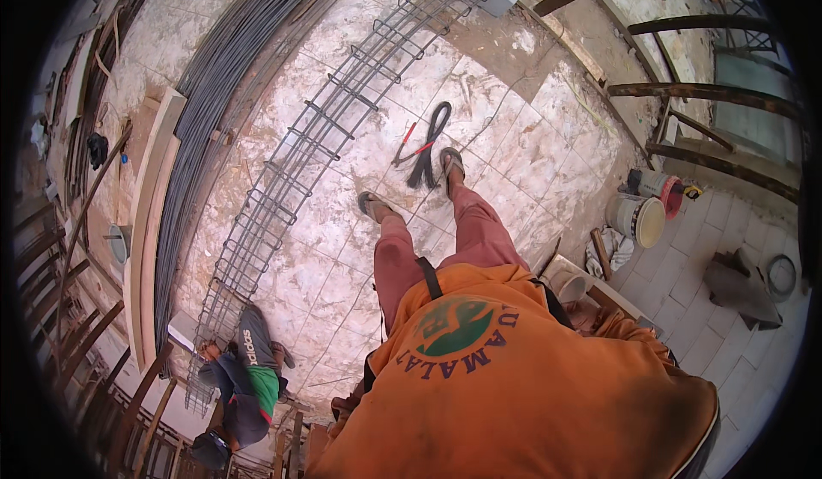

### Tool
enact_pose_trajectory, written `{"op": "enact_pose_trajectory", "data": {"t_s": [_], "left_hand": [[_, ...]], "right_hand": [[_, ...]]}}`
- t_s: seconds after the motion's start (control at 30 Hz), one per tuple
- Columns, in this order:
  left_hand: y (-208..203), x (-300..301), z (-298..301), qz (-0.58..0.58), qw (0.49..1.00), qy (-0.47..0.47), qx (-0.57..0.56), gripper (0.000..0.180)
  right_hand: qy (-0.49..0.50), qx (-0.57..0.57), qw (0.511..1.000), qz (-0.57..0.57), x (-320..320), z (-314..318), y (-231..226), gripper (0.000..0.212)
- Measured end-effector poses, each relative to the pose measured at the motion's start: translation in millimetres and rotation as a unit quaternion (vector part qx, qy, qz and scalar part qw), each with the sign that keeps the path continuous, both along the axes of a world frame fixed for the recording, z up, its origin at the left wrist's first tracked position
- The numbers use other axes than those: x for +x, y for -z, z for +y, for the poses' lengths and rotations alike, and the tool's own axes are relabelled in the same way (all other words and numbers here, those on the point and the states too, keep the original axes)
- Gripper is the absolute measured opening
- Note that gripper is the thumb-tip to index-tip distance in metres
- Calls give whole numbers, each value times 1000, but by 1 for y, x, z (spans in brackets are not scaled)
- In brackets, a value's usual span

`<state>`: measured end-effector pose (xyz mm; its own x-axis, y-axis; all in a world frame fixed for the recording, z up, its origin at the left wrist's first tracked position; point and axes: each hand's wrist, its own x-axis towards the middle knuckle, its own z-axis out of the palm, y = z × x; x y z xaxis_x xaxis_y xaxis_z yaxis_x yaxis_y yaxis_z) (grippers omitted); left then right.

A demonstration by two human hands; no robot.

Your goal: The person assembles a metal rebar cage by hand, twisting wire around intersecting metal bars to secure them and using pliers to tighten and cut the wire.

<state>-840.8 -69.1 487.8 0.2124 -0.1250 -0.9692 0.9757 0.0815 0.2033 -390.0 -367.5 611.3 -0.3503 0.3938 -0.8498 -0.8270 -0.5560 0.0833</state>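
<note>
My right hand (pixel 584 317) shows only in part beside my hip, at the edge of the orange shirt; its fingers are hidden. My left hand is out of sight behind the shirt. On the floor by my sandalled feet lies a looped bundle of dark tie wire (pixel 439 119). A pair of red-handled pincers (pixel 410 133) rests against it, one handle crossing the wire. Left of my feet a long rebar cage (pixel 301 141) with square stirrups stretches diagonally across the tiles. Neither hand is seen touching any of these.
A co-worker (pixel 248 393) crouches at the cage's near end, hands on it. Long steel bars (pixel 224 51) and timber planks (pixel 144 231) lie to the left. At right are buckets (pixel 648 224), a dark grey sheet (pixel 741 291) and a coil (pixel 781 277). Curved dark bars (pixel 702 92) stand at far right.
</note>
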Motion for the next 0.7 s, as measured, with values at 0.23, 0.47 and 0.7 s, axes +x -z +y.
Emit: {"op": "enact_pose_trajectory", "data": {"t_s": [0.23,0.47,0.7], "left_hand": [[-8,65,40,-101,989,107,12,41],[-123,283,119,-285,837,-141,445,39],[-264,449,157,-620,408,-96,664,43]], "right_hand": [[-560,14,804,-198,124,-25,102,40],[-378,18,784,-493,220,67,159,35],[-226,193,813,-501,192,163,199,32]]}}
